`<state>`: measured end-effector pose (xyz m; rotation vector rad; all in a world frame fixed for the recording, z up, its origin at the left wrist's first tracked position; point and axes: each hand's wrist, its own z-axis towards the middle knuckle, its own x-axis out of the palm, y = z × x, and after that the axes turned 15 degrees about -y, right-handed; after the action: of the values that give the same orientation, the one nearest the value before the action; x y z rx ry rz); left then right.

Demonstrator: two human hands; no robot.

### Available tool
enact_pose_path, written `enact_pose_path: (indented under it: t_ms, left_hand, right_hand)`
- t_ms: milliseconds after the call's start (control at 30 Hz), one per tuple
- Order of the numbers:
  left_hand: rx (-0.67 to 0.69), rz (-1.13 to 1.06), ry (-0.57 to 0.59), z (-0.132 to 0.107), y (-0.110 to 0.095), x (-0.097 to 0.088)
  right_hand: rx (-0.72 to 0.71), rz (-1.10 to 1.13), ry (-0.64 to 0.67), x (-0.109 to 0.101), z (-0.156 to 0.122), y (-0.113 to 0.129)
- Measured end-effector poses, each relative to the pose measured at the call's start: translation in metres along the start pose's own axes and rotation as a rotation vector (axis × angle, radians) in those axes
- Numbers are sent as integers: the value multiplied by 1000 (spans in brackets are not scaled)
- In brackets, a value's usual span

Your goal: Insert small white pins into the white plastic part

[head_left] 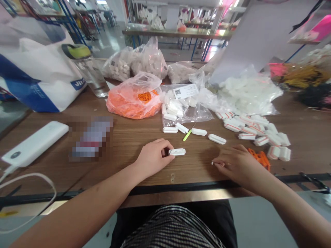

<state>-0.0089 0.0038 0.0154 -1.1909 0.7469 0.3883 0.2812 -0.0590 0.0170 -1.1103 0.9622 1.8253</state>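
At left hand [152, 158] fingertips, white plastic piece [177, 152].

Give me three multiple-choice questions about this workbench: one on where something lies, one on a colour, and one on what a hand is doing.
1. Where is the clear plastic bag with a white QR-code label relative to the orange-filled plastic bag?
A) Inside it
B) To its right
C) Underneath it

2. What colour is the handle of the slim tool lying on the wooden table?
A) Red
B) Black
C) Lime green

3. What is the left hand doing?
A) Holding a small white plastic bar
B) Gripping a white power bank
C) Lifting a glass

Answers:
1. B, the clear bag sits beside the orange bag, on its right.
2. C, the handle shows bright lime green.
3. A, the bar sticks out from the fingers.
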Motion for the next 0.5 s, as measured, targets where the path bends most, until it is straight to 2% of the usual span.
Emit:
enact_pose_path:
  t_ms: [100,300,500]
  left_hand:
    - [0,-8,-2,0,0,0]
    - [3,-21,-5,-1,2,0]
    - [1,-18,-1,-1,2,0]
  right_hand:
    - [35,41,29,-2,-2,0]
    - [185,109,8,-2,-1,6]
    - [331,259,44,-3,6,16]
